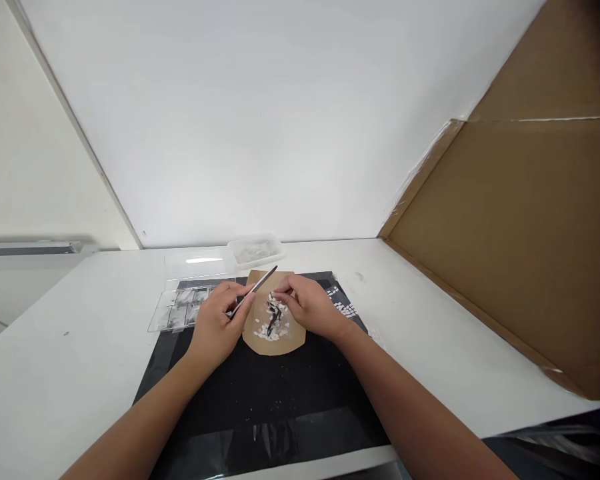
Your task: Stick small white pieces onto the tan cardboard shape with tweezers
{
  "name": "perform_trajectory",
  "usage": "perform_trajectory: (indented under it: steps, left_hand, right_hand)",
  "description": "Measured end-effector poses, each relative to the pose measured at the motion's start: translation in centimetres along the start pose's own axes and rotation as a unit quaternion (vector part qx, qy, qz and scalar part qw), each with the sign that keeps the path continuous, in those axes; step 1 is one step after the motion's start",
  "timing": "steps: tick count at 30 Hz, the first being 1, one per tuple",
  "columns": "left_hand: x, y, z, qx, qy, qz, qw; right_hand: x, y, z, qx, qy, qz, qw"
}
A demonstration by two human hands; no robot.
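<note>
My left hand [223,320] is closed around a slim dark tool [264,277] with a pale edge, perhaps tweezers. The tool slants up and to the right, over a tan board [270,348]. On this board lie many small white pieces [267,333] and some dark strips [274,320], grouped near its middle. My right hand [307,307] hovers over the board's right side, thumb and fingers pinched together just above the pieces. Whatever is between those fingertips is too small to make out.
A black mat [260,407] lies under the board on the white table [45,373]. To the left is a clear compartment box [173,313] with its lid raised; behind stands a white tub [255,252]. Small white tiles [343,301] lie at right. A cardboard panel [510,253] borders the right side.
</note>
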State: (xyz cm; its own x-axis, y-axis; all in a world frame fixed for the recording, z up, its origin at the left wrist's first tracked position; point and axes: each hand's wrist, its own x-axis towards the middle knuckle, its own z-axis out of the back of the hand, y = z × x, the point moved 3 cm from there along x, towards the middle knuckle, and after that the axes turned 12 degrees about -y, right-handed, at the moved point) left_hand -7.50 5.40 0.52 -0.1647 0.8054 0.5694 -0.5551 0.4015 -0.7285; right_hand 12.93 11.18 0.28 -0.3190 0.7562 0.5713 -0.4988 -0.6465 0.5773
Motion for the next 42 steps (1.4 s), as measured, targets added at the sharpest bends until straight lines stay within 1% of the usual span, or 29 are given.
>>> perform_trajectory:
  steps: [4, 6, 9, 11, 14, 21, 26, 28, 33, 36, 37, 39, 41, 42]
  left_hand:
    - [-0.4, 0.5, -0.4, -0.052, 0.016, 0.061, 0.997]
    - [-0.6, 0.3, -0.5, -0.066, 0.02, 0.069, 0.995]
    - [-0.8, -0.4, -0.4, -0.068, 0.024, 0.069, 0.995]
    - [-0.8, -0.7, -0.3, -0.062, 0.024, 0.071, 0.995]
    - [-0.8, -0.9, -0.3, -0.049, 0.026, 0.07, 0.996]
    - [-0.9, -0.8, -0.3, -0.037, 0.026, 0.052, 0.998]
    - [-1.0, -1.3, -0.4, -0.023, 0.019, 0.023, 0.999]
    - [-0.9, -1.4, -0.4, -0.018, 0.017, 0.013, 1.0]
    - [-0.9, -1.6, -0.3, 0.002, 0.013, -0.015, 1.0]
    - [-0.9, -1.8, -0.1, 0.002, 0.005, -0.022, 1.0]
    - [-0.9, -1.9, -0.1, 0.001, 0.002, -0.025, 1.0]
    - [-0.9, -1.9, -0.2, -0.002, 0.001, -0.029, 1.0]
    - [-0.9, -1.9, -0.3, 0.0, 0.005, -0.027, 1.0]
    - [-0.9, -1.9, -0.3, 0.002, 0.007, -0.024, 1.0]
  right_hand:
    - [-0.3, 1.0, 0.1, 0.052, -0.071, -0.023, 0.996]
    - [-0.5, 1.6, -0.1, 0.054, -0.107, -0.015, 0.993]
    - [-0.9, 2.0, -0.6, 0.028, -0.162, 0.004, 0.986]
    - [-1.1, 2.1, -0.8, 0.02, -0.181, 0.015, 0.983]
    - [-1.1, 2.2, -1.0, 0.016, -0.18, 0.024, 0.983]
    - [-1.4, 2.9, -1.2, 0.013, -0.146, 0.029, 0.989]
    - [-1.2, 2.6, -0.8, -0.025, -0.196, -0.003, 0.98]
    - [-1.1, 2.4, -0.8, -0.023, -0.199, -0.003, 0.98]
    - [-1.3, 3.0, -1.1, -0.004, -0.166, 0.029, 0.986]
    - [-1.4, 3.7, -1.3, -0.038, -0.136, 0.061, 0.988]
    - [-1.4, 3.8, -1.2, -0.053, -0.138, 0.063, 0.987]
    - [-1.3, 3.7, -1.1, -0.069, -0.161, 0.05, 0.983]
    - [-1.2, 3.5, -1.0, -0.067, -0.178, 0.036, 0.981]
    - [-1.2, 3.4, -1.1, -0.063, -0.175, 0.036, 0.982]
